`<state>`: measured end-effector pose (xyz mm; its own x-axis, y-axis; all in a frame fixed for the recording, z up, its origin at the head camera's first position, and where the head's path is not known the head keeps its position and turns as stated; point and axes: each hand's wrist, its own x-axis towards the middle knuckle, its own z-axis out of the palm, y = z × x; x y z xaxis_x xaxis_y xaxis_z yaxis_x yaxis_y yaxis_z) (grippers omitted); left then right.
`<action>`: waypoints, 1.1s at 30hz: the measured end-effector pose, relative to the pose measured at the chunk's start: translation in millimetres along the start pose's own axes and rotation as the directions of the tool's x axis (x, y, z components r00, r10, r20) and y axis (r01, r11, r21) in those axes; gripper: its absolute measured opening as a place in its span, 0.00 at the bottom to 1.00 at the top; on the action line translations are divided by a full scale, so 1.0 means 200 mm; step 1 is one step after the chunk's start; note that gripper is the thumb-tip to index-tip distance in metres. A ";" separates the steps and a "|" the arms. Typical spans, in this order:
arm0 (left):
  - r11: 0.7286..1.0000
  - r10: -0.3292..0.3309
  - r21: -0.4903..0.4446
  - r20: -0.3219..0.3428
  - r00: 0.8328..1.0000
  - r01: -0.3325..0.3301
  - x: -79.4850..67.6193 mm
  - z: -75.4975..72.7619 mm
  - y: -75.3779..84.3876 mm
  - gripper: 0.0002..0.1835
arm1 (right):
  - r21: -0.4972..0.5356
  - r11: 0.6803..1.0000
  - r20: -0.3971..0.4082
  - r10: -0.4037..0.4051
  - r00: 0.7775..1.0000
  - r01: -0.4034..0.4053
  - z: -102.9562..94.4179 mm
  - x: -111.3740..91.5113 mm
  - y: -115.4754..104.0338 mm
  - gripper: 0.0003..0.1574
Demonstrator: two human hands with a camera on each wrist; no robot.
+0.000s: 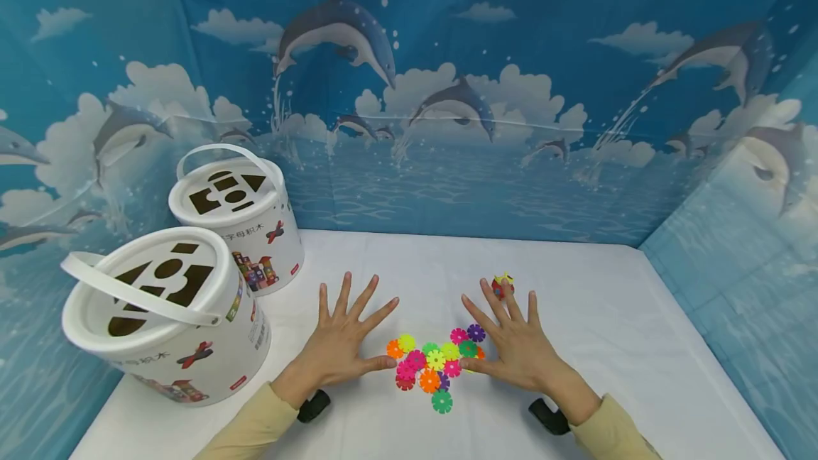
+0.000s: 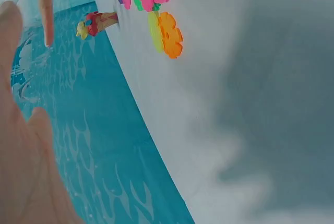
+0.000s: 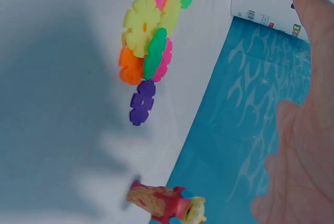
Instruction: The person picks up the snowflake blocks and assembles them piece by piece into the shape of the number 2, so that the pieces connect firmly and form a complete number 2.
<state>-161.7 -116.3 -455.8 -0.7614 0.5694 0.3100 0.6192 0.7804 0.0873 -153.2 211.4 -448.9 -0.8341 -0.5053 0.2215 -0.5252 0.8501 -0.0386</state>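
Both hands are spread with straight fingers and hold nothing. My left hand [image 1: 341,346] is left of a loose cluster of colourful flower-shaped plastic discs [image 1: 435,359], its thumb tip close to the nearest ones. On the other side is my right hand [image 1: 520,346], its thumb over or beside the cluster's right edge; contact cannot be told. Behind the right fingers stands a small red and yellow toy figure [image 3: 169,201], partly hidden in the head view. An orange disc [image 2: 171,35] and a purple disc [image 3: 142,103] show at the cluster's ends in the wrist views.
Two white lidded buckets with shape holes stand at the left, the near bucket [image 1: 249,346] and the far bucket [image 1: 290,247]. The white tabletop [image 1: 594,318] ends at a blue dolphin-print cloth [image 1: 460,183] behind and at the sides.
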 end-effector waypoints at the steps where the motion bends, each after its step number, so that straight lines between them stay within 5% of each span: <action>1: 1.000 0.004 0.002 -0.012 1.000 -0.003 0.00 0.00 0.00 0.47 | 0.006 1.000 -0.010 -0.008 1.000 0.008 0.01 0.00 0.00 0.59; 6: 0.999 0.009 -0.034 -0.051 0.999 -0.011 -0.01 0.02 -0.01 0.46 | 0.066 0.996 -0.059 -0.053 0.997 0.057 0.05 -0.01 0.00 0.54; 17: 0.958 -0.102 -0.261 0.094 0.990 0.123 -0.02 0.10 0.05 0.33 | 0.211 0.977 -0.029 -0.026 0.999 0.032 0.13 -0.02 -0.03 0.43; 23: 0.930 -0.154 -0.324 0.081 0.985 0.172 -0.02 0.16 0.09 0.26 | 0.277 0.961 -0.037 -0.006 0.999 0.016 0.18 -0.02 -0.04 0.38; 33: 0.891 -0.187 -0.389 0.161 0.969 0.237 -0.03 0.26 0.16 0.26 | 0.380 0.924 0.070 0.024 0.997 -0.049 0.21 -0.01 -0.06 0.31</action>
<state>-146.8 -81.0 -503.3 -0.8847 0.4472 0.1319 0.4460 0.7292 0.5189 -153.1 195.5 -489.6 -0.8562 -0.4940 0.1512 -0.5084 0.7537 -0.4166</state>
